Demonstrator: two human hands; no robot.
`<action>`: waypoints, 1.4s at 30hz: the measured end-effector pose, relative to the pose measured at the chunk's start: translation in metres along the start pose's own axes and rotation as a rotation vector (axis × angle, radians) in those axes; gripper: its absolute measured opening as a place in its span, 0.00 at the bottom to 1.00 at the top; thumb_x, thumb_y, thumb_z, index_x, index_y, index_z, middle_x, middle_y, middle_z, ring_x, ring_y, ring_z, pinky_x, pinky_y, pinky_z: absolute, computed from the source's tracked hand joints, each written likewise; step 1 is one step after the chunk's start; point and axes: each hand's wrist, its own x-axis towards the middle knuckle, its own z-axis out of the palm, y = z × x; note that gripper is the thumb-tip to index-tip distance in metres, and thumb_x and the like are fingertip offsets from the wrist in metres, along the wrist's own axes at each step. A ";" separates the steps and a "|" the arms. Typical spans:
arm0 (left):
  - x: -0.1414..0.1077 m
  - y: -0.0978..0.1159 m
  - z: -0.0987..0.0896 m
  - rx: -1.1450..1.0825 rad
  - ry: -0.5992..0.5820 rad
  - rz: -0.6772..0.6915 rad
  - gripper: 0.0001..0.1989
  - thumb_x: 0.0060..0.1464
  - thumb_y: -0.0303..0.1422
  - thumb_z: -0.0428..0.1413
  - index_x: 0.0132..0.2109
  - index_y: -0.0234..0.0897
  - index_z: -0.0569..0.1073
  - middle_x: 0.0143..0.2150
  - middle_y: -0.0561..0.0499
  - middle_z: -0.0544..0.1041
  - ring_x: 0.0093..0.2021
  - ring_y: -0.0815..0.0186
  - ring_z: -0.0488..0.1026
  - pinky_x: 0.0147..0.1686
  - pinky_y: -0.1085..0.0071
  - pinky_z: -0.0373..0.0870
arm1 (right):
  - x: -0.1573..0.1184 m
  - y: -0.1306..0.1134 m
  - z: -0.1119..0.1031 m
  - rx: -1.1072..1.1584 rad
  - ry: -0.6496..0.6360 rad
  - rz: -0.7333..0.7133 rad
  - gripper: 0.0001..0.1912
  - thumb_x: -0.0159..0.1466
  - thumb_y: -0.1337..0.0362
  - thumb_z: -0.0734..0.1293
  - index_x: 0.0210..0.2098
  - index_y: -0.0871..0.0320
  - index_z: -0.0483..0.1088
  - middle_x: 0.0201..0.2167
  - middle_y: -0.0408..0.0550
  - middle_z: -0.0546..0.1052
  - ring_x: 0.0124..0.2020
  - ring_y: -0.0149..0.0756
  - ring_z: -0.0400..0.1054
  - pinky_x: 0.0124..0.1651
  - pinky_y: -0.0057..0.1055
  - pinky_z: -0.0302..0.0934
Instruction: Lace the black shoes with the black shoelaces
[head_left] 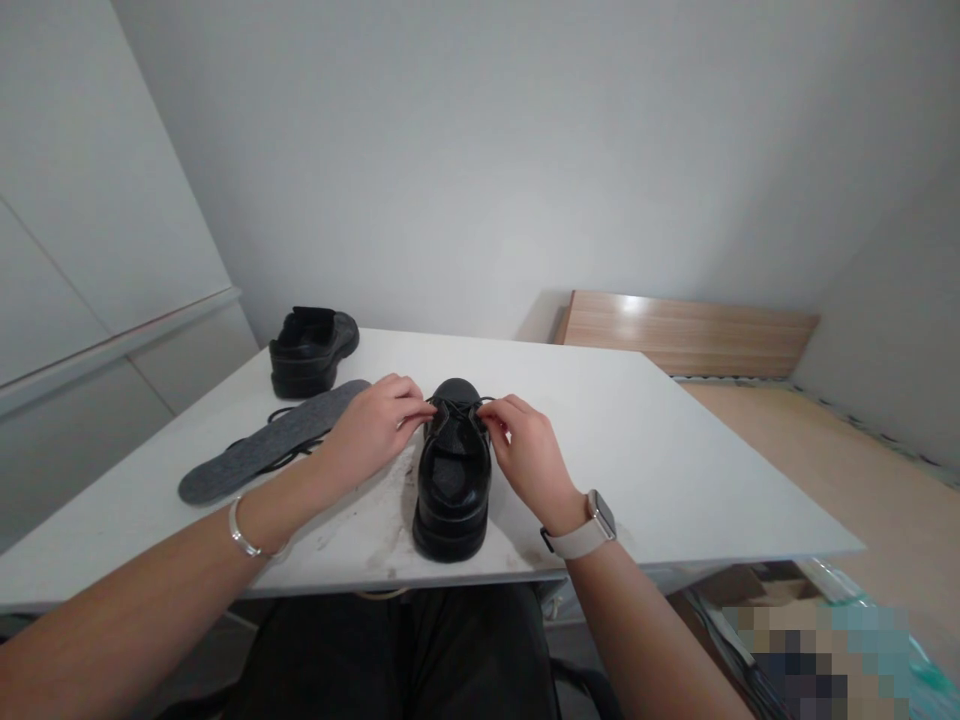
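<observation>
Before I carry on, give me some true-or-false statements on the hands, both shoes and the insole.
1. The left hand and right hand are both at the laces of the near shoe. True.
2. The near shoe's toe points toward the person. False: its heel is nearer; the toe points away.
3. The grey insole lies left of the near shoe. True.
4. The far shoe is on the floor. False: it stands on the white table.
5. The watch is on the right wrist. True.
</observation>
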 end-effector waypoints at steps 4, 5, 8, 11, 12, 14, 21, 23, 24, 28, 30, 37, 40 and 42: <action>-0.004 0.004 0.001 -0.044 -0.082 -0.050 0.13 0.65 0.27 0.50 0.43 0.35 0.80 0.40 0.45 0.81 0.40 0.61 0.77 0.42 0.66 0.72 | -0.001 -0.015 -0.008 -0.027 -0.048 0.011 0.08 0.70 0.66 0.62 0.44 0.59 0.73 0.38 0.49 0.77 0.37 0.36 0.70 0.43 0.32 0.62; -0.005 0.007 0.002 -0.057 -0.085 -0.067 0.13 0.65 0.28 0.49 0.45 0.35 0.79 0.42 0.45 0.81 0.41 0.60 0.78 0.43 0.66 0.73 | -0.002 -0.018 -0.010 -0.048 -0.070 0.014 0.09 0.70 0.64 0.63 0.45 0.59 0.73 0.39 0.50 0.77 0.38 0.37 0.71 0.44 0.33 0.63; -0.005 0.020 0.000 -0.082 -0.070 -0.134 0.16 0.67 0.33 0.48 0.57 0.37 0.74 0.47 0.43 0.81 0.44 0.58 0.79 0.47 0.62 0.73 | -0.001 -0.027 -0.013 -0.163 -0.146 0.006 0.11 0.68 0.62 0.67 0.49 0.59 0.72 0.43 0.53 0.76 0.43 0.41 0.71 0.46 0.35 0.64; -0.003 0.035 -0.005 -0.027 -0.129 -0.162 0.20 0.67 0.38 0.50 0.61 0.36 0.70 0.46 0.42 0.80 0.43 0.55 0.78 0.47 0.59 0.74 | 0.002 -0.033 -0.012 -0.311 -0.213 -0.028 0.13 0.68 0.70 0.63 0.52 0.59 0.70 0.44 0.54 0.75 0.44 0.42 0.72 0.44 0.35 0.65; -0.002 0.038 -0.007 0.001 -0.160 -0.162 0.20 0.66 0.37 0.50 0.60 0.35 0.71 0.45 0.42 0.80 0.42 0.55 0.78 0.46 0.60 0.74 | 0.003 -0.035 -0.011 -0.359 -0.226 -0.036 0.14 0.68 0.72 0.61 0.51 0.58 0.69 0.44 0.54 0.74 0.43 0.42 0.72 0.43 0.34 0.65; 0.001 0.042 -0.010 0.053 -0.202 -0.165 0.17 0.64 0.33 0.50 0.57 0.35 0.73 0.44 0.42 0.79 0.41 0.56 0.78 0.44 0.62 0.74 | 0.006 -0.038 -0.009 -0.440 -0.250 -0.042 0.15 0.67 0.75 0.58 0.49 0.58 0.70 0.42 0.54 0.74 0.41 0.41 0.72 0.39 0.34 0.65; 0.018 0.042 -0.014 0.198 -0.332 -0.210 0.11 0.59 0.25 0.50 0.44 0.33 0.76 0.39 0.42 0.78 0.41 0.55 0.78 0.41 0.62 0.72 | 0.014 -0.053 -0.010 -0.564 -0.303 -0.010 0.14 0.68 0.76 0.57 0.44 0.60 0.71 0.40 0.56 0.73 0.39 0.43 0.73 0.36 0.34 0.65; 0.024 0.044 -0.015 0.219 -0.365 -0.207 0.09 0.60 0.25 0.51 0.42 0.33 0.76 0.37 0.42 0.78 0.40 0.54 0.77 0.39 0.62 0.72 | 0.015 -0.056 -0.011 -0.577 -0.309 0.000 0.14 0.68 0.76 0.56 0.45 0.60 0.71 0.41 0.56 0.73 0.39 0.43 0.73 0.36 0.35 0.65; 0.026 0.046 -0.016 0.232 -0.382 -0.204 0.08 0.60 0.25 0.51 0.40 0.33 0.75 0.37 0.42 0.77 0.39 0.54 0.77 0.38 0.63 0.71 | 0.015 -0.057 -0.011 -0.579 -0.313 0.005 0.14 0.69 0.75 0.55 0.45 0.60 0.71 0.41 0.56 0.73 0.39 0.43 0.73 0.36 0.35 0.65; 0.031 0.052 -0.018 0.294 -0.368 -0.181 0.09 0.62 0.26 0.49 0.39 0.34 0.74 0.38 0.42 0.76 0.38 0.55 0.76 0.34 0.64 0.69 | 0.016 -0.055 -0.009 -0.577 -0.264 -0.010 0.14 0.70 0.73 0.55 0.43 0.59 0.71 0.44 0.57 0.73 0.42 0.44 0.71 0.36 0.34 0.65; 0.032 0.053 -0.021 0.242 -0.241 -0.158 0.09 0.62 0.26 0.49 0.39 0.34 0.73 0.40 0.43 0.74 0.37 0.58 0.75 0.33 0.66 0.68 | 0.017 -0.051 -0.008 -0.499 -0.169 -0.049 0.12 0.69 0.74 0.56 0.42 0.59 0.70 0.45 0.56 0.72 0.44 0.43 0.69 0.37 0.33 0.64; 0.044 0.052 -0.055 -0.322 0.452 -0.178 0.02 0.60 0.30 0.56 0.37 0.39 0.71 0.33 0.52 0.73 0.32 0.66 0.72 0.36 0.69 0.70 | 0.042 -0.054 -0.024 0.366 0.383 -0.170 0.03 0.70 0.69 0.60 0.39 0.56 0.62 0.33 0.43 0.70 0.34 0.30 0.68 0.39 0.30 0.64; 0.050 0.052 -0.062 -0.499 0.473 -0.244 0.02 0.59 0.31 0.58 0.37 0.40 0.72 0.30 0.54 0.74 0.30 0.67 0.73 0.33 0.69 0.70 | 0.053 -0.063 -0.032 0.576 0.548 -0.243 0.03 0.71 0.68 0.60 0.40 0.54 0.61 0.33 0.40 0.69 0.31 0.27 0.69 0.38 0.29 0.65; 0.053 0.053 -0.062 -0.600 0.437 -0.247 0.02 0.58 0.31 0.59 0.37 0.40 0.72 0.29 0.54 0.75 0.29 0.67 0.74 0.33 0.69 0.70 | 0.056 -0.069 -0.032 0.648 0.568 -0.267 0.03 0.70 0.68 0.61 0.40 0.54 0.61 0.33 0.40 0.69 0.31 0.25 0.69 0.37 0.28 0.66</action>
